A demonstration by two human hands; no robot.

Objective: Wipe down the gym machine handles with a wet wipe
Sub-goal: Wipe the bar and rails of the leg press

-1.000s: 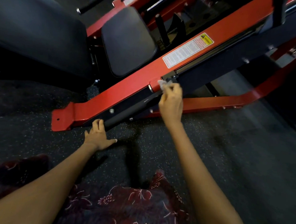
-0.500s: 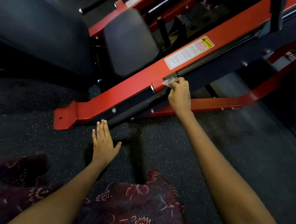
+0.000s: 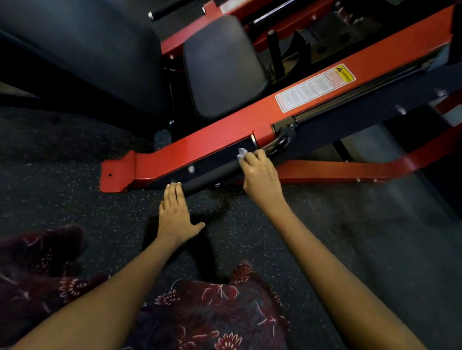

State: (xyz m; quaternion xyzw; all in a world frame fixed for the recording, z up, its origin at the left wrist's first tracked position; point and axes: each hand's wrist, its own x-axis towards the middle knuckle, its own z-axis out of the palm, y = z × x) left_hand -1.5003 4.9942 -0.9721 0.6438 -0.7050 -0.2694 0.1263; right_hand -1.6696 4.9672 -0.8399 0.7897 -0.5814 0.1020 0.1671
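A black padded handle point(image 3: 211, 175) runs low along the red machine frame point(image 3: 199, 149), near the floor. My right hand point(image 3: 260, 173) grips a small white wet wipe point(image 3: 241, 153) and holds it against the upper end of that handle, just below a metal bracket point(image 3: 278, 141). My left hand point(image 3: 175, 214) lies flat on the speckled rubber floor with straight fingers, its fingertips at the lower end of the handle.
A black seat pad point(image 3: 222, 67) and a large back pad point(image 3: 71, 43) sit behind the red beam. A second red bar point(image 3: 358, 168) runs along the floor to the right. A white warning label point(image 3: 314, 88) is on the beam. My patterned skirt point(image 3: 203, 320) is below.
My right hand slid the wipe down from the bracket onto the black handle. My left hand stayed flat on the floor with its fingertips now by the handle's lower end.
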